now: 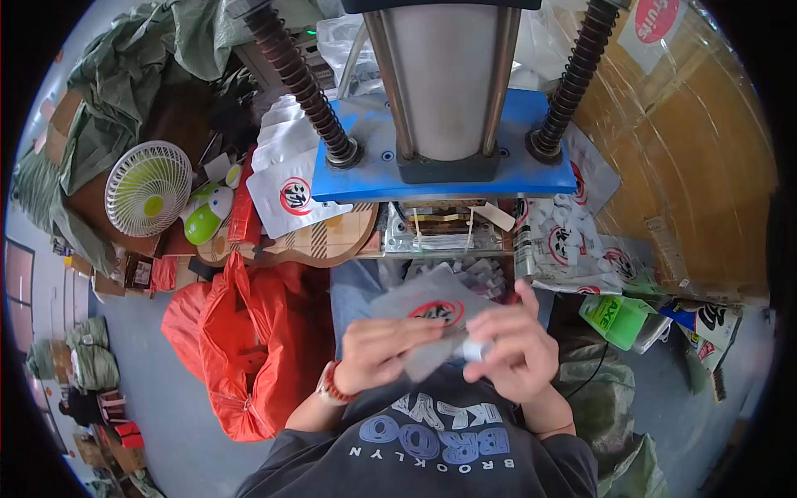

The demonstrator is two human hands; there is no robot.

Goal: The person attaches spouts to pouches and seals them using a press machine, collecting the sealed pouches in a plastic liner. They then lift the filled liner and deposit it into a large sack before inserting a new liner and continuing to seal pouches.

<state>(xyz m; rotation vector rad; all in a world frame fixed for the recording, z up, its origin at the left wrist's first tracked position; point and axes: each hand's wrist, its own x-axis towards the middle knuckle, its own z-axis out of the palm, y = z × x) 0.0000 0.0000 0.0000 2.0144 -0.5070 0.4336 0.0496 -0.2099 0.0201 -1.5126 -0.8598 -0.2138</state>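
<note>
A silver-grey pouch (427, 295) printed with a red ring and black characters is held in front of my chest. My left hand (382, 353), with a red bracelet at the wrist, grips the pouch near its lower left side, its fingers lying across the front. At the lower right corner of the pouch is a small white cap (474, 349). My right hand (519, 344) is curled with thumb and fingers around this cap, its index finger raised; it is slightly blurred. Whether the cap is fixed to the pouch I cannot tell.
Ahead stands a press with a blue plate (440, 187) and spring-wrapped rods over a metal fixture (444, 228). More printed pouches (286, 195) lie left, and white caps (560, 224) right. A red bag (245, 357), white fan (149, 189) and large cardboard box (689, 158) flank the workplace.
</note>
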